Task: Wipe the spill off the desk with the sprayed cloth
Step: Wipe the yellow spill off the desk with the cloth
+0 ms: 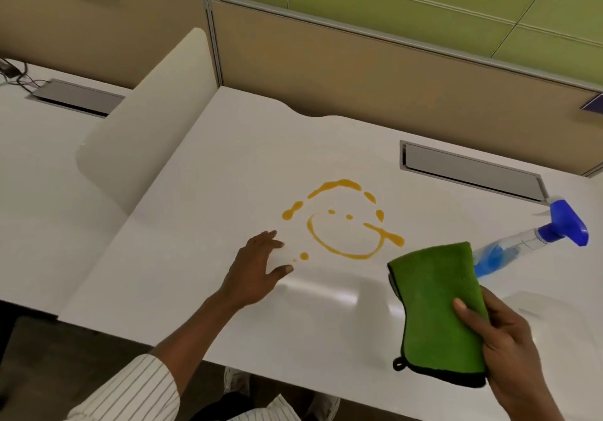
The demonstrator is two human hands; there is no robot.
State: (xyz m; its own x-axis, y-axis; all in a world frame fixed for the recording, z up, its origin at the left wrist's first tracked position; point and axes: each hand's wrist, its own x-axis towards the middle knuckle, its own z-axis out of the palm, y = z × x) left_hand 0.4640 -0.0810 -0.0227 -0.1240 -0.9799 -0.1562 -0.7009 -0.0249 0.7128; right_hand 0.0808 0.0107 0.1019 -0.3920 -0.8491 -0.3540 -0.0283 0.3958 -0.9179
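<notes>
An orange-yellow spill [346, 252] shaped like a smiling face lies in the middle of the white desk [254, 166]. My right hand [502, 345] holds a folded green cloth [439, 309] with a black edge, lifted above the desk to the lower right of the spill. My left hand [257, 270] rests flat on the desk with its fingers spread, just left of the spill and close to two small drops.
A spray bottle [535, 241] with a blue trigger head and blue liquid lies on its side at the right. A grey cable hatch [470, 167] sits behind the spill. A rounded divider panel [143, 120] separates this desk from the neighbouring one at left. Partition walls close off the back.
</notes>
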